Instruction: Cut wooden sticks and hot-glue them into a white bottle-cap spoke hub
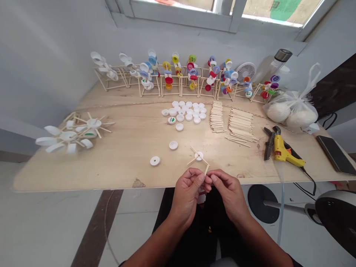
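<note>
My left hand and my right hand meet at the near edge of the wooden table, fingers pinched together on a short wooden stick that pokes up between them. Just beyond the fingertips lies a white bottle cap with sticks glued to it like spokes. Two loose white caps rest to the left of it.
A cluster of white caps and piles of sticks lie mid-table. A yellow glue gun, pliers, a phone and a white plastic bag sit right. Finished cap-and-stick wheels lie left; coloured models line the wall.
</note>
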A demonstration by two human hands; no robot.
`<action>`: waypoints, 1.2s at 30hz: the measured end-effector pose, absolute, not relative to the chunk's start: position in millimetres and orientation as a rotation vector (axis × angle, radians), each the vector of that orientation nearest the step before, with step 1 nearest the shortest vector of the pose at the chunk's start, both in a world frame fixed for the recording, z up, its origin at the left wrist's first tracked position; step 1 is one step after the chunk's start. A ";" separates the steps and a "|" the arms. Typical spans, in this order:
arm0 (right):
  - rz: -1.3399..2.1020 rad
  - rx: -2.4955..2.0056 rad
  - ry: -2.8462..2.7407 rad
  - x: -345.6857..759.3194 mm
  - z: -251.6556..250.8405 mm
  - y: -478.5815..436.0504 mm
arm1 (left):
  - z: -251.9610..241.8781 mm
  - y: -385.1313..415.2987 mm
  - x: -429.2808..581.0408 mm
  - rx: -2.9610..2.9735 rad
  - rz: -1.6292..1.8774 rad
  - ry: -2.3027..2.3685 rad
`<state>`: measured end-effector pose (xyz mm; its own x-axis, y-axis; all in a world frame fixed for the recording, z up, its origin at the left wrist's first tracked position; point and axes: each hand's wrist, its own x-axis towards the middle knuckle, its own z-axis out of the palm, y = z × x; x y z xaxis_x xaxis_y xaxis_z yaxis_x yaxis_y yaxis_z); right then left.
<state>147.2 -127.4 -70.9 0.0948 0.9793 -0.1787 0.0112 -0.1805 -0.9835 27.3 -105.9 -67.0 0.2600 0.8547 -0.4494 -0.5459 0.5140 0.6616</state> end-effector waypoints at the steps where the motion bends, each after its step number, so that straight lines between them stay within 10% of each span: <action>1: 1.284 -1.386 -1.003 145.4 -71.7 -127.6 | -67.8 -106.3 27.8 0.426 0.987 0.896; 23: 1.016 -1.613 -1.369 199.2 -65.8 -73.1 | -103.5 -63.1 -9.5 2.145 0.891 1.452; 36: 0.845 -1.591 -1.885 189.4 -79.1 -48.2 | -108.3 -37.0 -12.7 2.167 0.878 1.303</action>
